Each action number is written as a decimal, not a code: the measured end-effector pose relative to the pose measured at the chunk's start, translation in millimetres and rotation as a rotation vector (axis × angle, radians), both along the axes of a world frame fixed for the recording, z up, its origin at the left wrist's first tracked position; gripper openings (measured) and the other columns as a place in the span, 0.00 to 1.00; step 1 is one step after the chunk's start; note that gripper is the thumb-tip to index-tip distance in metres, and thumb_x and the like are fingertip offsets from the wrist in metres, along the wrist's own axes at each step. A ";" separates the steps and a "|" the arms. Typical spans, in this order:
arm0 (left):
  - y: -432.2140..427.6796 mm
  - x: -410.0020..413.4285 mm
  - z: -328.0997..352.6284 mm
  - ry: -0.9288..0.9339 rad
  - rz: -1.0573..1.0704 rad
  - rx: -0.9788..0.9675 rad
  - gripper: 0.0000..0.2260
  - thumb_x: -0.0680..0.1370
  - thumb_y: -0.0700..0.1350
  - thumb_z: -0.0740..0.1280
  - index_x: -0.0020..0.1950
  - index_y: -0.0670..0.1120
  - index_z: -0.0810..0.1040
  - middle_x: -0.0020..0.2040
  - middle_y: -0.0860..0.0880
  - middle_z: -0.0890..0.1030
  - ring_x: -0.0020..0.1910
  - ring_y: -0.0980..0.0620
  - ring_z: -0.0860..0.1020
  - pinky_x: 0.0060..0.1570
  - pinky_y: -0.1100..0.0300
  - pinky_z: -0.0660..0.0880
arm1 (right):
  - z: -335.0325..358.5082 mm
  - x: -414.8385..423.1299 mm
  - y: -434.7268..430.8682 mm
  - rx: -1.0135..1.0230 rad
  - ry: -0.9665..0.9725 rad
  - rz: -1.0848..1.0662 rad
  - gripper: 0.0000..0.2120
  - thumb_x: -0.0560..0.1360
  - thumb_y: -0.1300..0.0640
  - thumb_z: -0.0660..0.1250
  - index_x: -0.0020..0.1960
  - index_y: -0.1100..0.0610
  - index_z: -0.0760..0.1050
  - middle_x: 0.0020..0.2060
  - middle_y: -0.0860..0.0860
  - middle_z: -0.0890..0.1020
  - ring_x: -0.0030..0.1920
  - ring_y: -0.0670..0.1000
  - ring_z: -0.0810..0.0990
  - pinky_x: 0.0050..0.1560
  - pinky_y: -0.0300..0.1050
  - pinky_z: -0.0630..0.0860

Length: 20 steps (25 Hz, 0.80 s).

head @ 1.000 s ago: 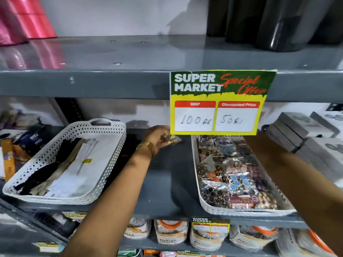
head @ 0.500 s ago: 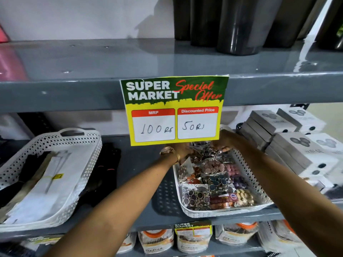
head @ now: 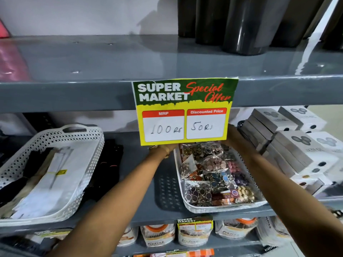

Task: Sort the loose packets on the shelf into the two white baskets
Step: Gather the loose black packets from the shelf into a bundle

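Note:
The right white basket (head: 222, 209) holds several clear packets of coloured buttons and beads (head: 209, 173). The left white basket (head: 93, 145) holds flat white and black packets (head: 52, 180). Dark loose packets (head: 106, 171) lie on the shelf between the baskets. My left hand (head: 164, 148) reaches to the far left corner of the right basket, its fingers hidden behind the hanging price sign. My right hand (head: 234, 135) is at the basket's far right corner, fingers also behind the sign. Whether either hand holds anything is hidden.
A yellow and green price sign (head: 183, 112) hangs from the upper shelf edge (head: 74, 97) over the basket's far end. Stacked grey-white boxes (head: 289, 145) crowd the right. Black cylinders (head: 245, 25) stand on the upper shelf; pouches (head: 157, 236) fill the shelf below.
My left hand moved right from the middle of the shelf, carrying a small packet, to the right basket's far end. My right hand stays at that far end. The view shifted.

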State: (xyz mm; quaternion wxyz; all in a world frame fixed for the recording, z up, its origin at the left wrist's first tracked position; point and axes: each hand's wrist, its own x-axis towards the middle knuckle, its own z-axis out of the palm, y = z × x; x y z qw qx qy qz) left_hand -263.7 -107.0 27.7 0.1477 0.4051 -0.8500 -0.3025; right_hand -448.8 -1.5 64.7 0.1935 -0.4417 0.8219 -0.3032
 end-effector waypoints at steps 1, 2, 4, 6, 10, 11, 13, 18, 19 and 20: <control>-6.5 17.9 2.1 0.050 0.063 -0.081 0.20 0.81 0.44 0.62 0.72 0.41 0.67 0.76 0.42 0.64 0.74 0.44 0.63 0.74 0.53 0.60 | 3.5 12.9 5.0 -0.076 -0.011 -0.029 0.10 0.76 0.64 0.64 0.56 0.65 0.77 0.54 0.61 0.81 0.54 0.61 0.79 0.55 0.52 0.72; -11.5 39.9 3.1 0.054 0.133 -0.158 0.20 0.80 0.44 0.62 0.72 0.43 0.68 0.75 0.43 0.66 0.73 0.44 0.64 0.73 0.53 0.62 | 7.1 32.4 9.7 -0.110 -0.016 -0.032 0.10 0.76 0.65 0.63 0.57 0.63 0.76 0.54 0.61 0.80 0.55 0.61 0.78 0.52 0.47 0.69; -14.9 87.4 3.0 -0.075 0.280 -0.303 0.19 0.79 0.45 0.60 0.70 0.44 0.70 0.69 0.40 0.72 0.69 0.39 0.69 0.67 0.50 0.67 | 8.3 78.0 8.3 -0.126 -0.047 -0.016 0.17 0.78 0.64 0.62 0.66 0.64 0.71 0.64 0.63 0.75 0.66 0.62 0.72 0.53 0.42 0.64; -2.3 132.0 -6.1 -0.167 0.422 -0.253 0.19 0.78 0.44 0.60 0.68 0.41 0.69 0.64 0.36 0.74 0.63 0.35 0.72 0.60 0.47 0.70 | 5.1 130.5 -13.0 -0.150 0.002 0.149 0.20 0.78 0.59 0.62 0.69 0.62 0.69 0.70 0.59 0.70 0.71 0.59 0.67 0.64 0.39 0.61; 20.4 188.2 -27.8 -0.463 0.446 -0.117 0.24 0.79 0.44 0.59 0.73 0.41 0.59 0.67 0.34 0.69 0.65 0.35 0.71 0.65 0.47 0.68 | -10.6 242.7 -63.3 -0.065 -0.011 0.379 0.12 0.76 0.54 0.64 0.54 0.59 0.81 0.56 0.57 0.83 0.59 0.57 0.80 0.57 0.42 0.74; 21.7 193.9 -30.6 -0.490 0.424 -0.080 0.25 0.79 0.44 0.58 0.75 0.42 0.57 0.68 0.34 0.67 0.66 0.35 0.70 0.66 0.46 0.67 | -20.6 262.6 -69.9 0.017 0.011 0.362 0.13 0.76 0.52 0.63 0.54 0.59 0.79 0.57 0.58 0.82 0.59 0.58 0.80 0.58 0.46 0.75; 27.5 197.4 -35.4 -0.513 0.402 -0.087 0.23 0.79 0.46 0.58 0.73 0.44 0.60 0.68 0.35 0.68 0.66 0.36 0.70 0.65 0.47 0.69 | -43.7 286.8 -72.3 0.209 0.047 0.280 0.20 0.77 0.46 0.61 0.59 0.61 0.74 0.61 0.61 0.79 0.62 0.61 0.77 0.61 0.52 0.74; 29.1 202.2 -44.7 -0.373 0.353 -0.148 0.16 0.77 0.44 0.63 0.64 0.47 0.72 0.63 0.42 0.73 0.60 0.38 0.75 0.59 0.49 0.73 | -68.3 292.0 -62.2 0.336 -0.013 0.089 0.26 0.78 0.40 0.55 0.62 0.60 0.72 0.62 0.60 0.77 0.63 0.61 0.75 0.60 0.52 0.72; 27.2 202.5 -43.9 -0.334 0.313 -0.067 0.16 0.77 0.45 0.61 0.65 0.47 0.72 0.65 0.42 0.73 0.61 0.38 0.74 0.61 0.48 0.72 | -72.0 292.4 -59.2 0.336 -0.018 0.068 0.24 0.78 0.42 0.55 0.61 0.60 0.72 0.61 0.60 0.77 0.62 0.61 0.76 0.59 0.51 0.73; 25.0 202.3 -44.1 -0.289 0.298 -0.014 0.15 0.78 0.45 0.60 0.65 0.47 0.73 0.65 0.42 0.72 0.61 0.37 0.73 0.62 0.48 0.71 | -74.9 293.9 -55.8 0.338 -0.015 0.052 0.21 0.79 0.45 0.55 0.61 0.60 0.72 0.61 0.60 0.78 0.61 0.61 0.76 0.58 0.51 0.73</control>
